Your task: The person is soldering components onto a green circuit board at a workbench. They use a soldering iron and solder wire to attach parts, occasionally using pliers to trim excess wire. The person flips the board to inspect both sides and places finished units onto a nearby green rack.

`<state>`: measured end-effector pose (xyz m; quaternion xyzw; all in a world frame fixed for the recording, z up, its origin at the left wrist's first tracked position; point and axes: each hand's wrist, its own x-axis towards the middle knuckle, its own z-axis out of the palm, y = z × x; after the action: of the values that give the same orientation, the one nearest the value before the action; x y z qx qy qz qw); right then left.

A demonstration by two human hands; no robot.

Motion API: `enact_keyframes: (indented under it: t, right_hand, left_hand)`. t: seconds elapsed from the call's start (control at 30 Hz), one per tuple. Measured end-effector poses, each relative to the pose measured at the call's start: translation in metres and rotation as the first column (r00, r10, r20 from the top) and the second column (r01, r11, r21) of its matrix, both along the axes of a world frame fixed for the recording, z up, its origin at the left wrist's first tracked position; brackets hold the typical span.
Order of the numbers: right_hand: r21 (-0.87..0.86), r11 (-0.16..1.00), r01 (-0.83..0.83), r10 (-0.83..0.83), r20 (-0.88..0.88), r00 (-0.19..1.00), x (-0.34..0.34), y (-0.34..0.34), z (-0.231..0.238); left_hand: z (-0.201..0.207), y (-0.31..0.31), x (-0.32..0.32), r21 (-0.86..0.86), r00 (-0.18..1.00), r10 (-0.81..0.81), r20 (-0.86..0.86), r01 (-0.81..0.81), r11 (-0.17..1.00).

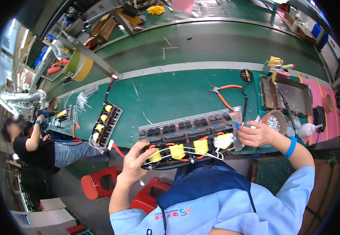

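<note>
A long circuit board (185, 126) lies along the bench's near edge, tilted toward me. It bears rows of black parts, yellow-wrapped coils (176, 151) and a white-coated coil (223, 141). Thin white wires (185, 147) loop loosely over the coils. My left hand (132, 161) is closed on the board's left end, thumb and forefinger by the leftmost coil. At the other end, the bent fingers of my right hand (256, 134) grip the edge near a small blue part. A blue band circles my right wrist.
Orange-handled cutters (228, 89) lie beyond the board. To the right are a metal tray (295, 92), a soldering iron (285, 103), a round tin of silvery shavings (276, 120) and a squeeze bottle (308, 130). Another board (109, 124) sits left. A co-worker (32, 145) sits far left.
</note>
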<state>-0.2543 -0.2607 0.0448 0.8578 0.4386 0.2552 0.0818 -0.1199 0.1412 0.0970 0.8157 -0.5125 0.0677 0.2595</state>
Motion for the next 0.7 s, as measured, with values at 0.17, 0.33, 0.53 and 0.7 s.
enact_keyframes:
  t: [0.17,0.33,0.53,0.7]
  right_hand:
    - [0.043,0.999,-0.023,0.024,-0.024,0.999,-0.004,0.006,0.013]
    - [0.446,0.893,0.061,0.075,-0.280,0.957,-0.017,0.020,0.032]
    - [0.728,0.456,0.511,0.183,-0.639,0.747,-0.013,0.029,0.054]
    - [0.710,-0.168,0.684,0.379,-0.594,0.710,-0.011,0.032,0.005]
  left_hand:
    - [0.006,0.003,0.000,0.021,0.991,0.045,-0.130,-0.043,0.999]
    - [-0.017,0.035,0.018,-0.044,0.645,0.014,-0.764,-0.074,0.996]
    - [-0.114,0.043,0.014,-0.089,-0.198,-0.135,-0.971,-0.225,0.970]
    - [-0.130,0.017,0.011,-0.049,-0.445,-0.223,-0.867,-0.369,0.928]
